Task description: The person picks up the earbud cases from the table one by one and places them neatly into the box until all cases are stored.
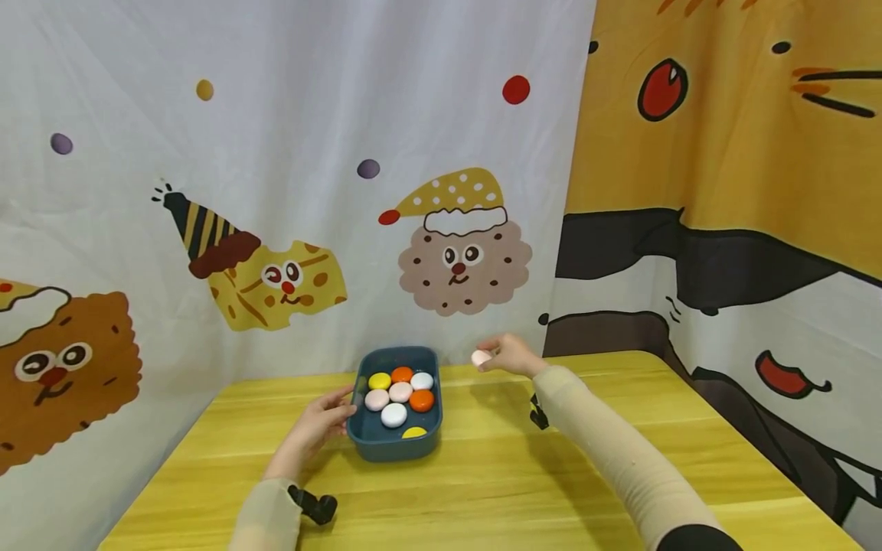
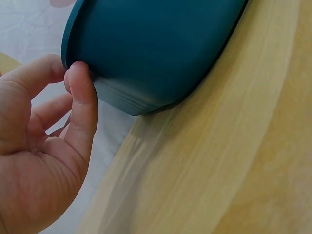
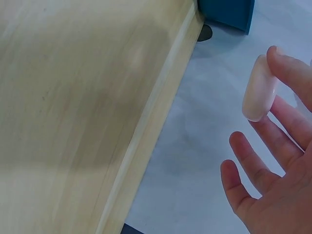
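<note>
A dark teal plastic box [image 1: 393,451] stands on the table with several smooth rounded discs inside: yellow [image 1: 379,381], orange [image 1: 422,400], white [image 1: 394,415] and pale pink [image 1: 377,399]. At its left side, my left hand [image 1: 317,425] pinches the rim [image 2: 68,44] between thumb and a finger. To the right of the box, my right hand [image 1: 512,354] is raised over the table's back part. Its thumb and fingertips pinch a pale pink disc [image 3: 260,92] by its faces, with two other fingers [image 3: 253,161] spread away from it.
The yellow wood-grain table [image 1: 503,482] extends around the box, its back edge meeting a white cartoon-printed curtain [image 1: 289,115]. At the right hangs a yellow animal-print curtain [image 1: 730,161]. Black camera mounts [image 1: 313,505] sit on both wrists.
</note>
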The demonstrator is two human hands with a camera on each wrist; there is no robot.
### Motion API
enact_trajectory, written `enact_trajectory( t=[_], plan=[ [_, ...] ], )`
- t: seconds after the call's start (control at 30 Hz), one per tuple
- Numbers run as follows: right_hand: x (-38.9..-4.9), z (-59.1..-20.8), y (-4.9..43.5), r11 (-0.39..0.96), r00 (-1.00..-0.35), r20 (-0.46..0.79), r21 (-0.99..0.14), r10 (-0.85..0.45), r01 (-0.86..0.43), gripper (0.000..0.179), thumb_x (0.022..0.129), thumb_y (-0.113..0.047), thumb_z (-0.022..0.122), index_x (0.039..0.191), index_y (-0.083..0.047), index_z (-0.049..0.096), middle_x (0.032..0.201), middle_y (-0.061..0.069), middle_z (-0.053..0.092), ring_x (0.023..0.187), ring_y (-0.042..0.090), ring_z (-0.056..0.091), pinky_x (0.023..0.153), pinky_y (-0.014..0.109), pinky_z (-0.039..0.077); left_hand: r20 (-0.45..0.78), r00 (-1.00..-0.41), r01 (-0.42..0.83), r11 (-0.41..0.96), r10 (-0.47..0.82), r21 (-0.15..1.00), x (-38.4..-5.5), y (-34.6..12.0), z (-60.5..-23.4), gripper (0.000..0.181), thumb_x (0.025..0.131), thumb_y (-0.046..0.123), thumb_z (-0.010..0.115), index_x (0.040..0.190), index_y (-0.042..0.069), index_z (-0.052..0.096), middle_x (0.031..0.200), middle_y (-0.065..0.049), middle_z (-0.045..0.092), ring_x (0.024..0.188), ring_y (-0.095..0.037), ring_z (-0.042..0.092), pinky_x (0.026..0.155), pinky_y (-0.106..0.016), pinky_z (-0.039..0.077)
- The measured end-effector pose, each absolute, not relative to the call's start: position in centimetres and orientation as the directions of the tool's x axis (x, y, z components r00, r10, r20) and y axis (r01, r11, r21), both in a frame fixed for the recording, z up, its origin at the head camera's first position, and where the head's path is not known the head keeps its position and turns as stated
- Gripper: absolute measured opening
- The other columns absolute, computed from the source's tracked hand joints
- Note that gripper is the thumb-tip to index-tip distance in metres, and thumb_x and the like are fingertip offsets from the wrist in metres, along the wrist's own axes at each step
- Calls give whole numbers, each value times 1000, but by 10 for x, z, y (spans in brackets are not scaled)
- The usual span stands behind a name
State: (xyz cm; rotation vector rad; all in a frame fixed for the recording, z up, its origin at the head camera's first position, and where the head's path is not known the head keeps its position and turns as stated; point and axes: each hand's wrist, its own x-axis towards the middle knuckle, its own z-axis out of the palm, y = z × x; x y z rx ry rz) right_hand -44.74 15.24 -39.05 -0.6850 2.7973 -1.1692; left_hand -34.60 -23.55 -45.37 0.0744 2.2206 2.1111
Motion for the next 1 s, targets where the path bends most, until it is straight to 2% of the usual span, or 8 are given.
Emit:
enact_trajectory(
  t=[0.27, 0.47, 0.6, 1.0],
  plan=[
    [-448, -384, 144, 624, -897, 133, -675, -422, -394, 53, 80, -18, 80, 127, -2, 63, 123, 11, 64, 98, 23, 62, 82, 37, 51, -31, -995, -23, 78, 98, 997, -346, -238, -450, 56, 95, 3, 58, 147, -1, 38, 101, -10, 54, 69, -16, 53, 60, -27, 50],
    [-447, -370, 140, 610, -883, 157, -669, -442, -425, 52, 79, -14, 79, 126, 2, 63, 122, 14, 64, 102, 29, 62, 85, 39, 50, -21, -994, -13, 73, 110, 997, -349, -237, -451, 56, 95, 3, 58, 147, -1, 38, 102, -12, 55, 69, -16, 53, 60, -27, 51],
    [-447, -362, 140, 608, -877, 160, -664, -453, -435, 52, 80, -14, 79, 127, 2, 63, 123, 14, 64, 102, 27, 61, 84, 37, 51, -22, -993, -13, 76, 113, 997, -349, -236, -452, 56, 95, 3, 57, 147, -1, 37, 103, -14, 55, 69, -16, 53, 60, -27, 50],
    [-443, -347, 125, 635, -870, 140, -631, -473, -446, 52, 79, -21, 81, 126, -6, 66, 120, 6, 65, 102, 23, 62, 84, 36, 50, -20, -990, -9, 82, 137, 997, -348, -236, -451, 58, 95, 2, 57, 147, -4, 34, 98, -9, 53, 68, -13, 55, 60, -25, 50]
  ],
)
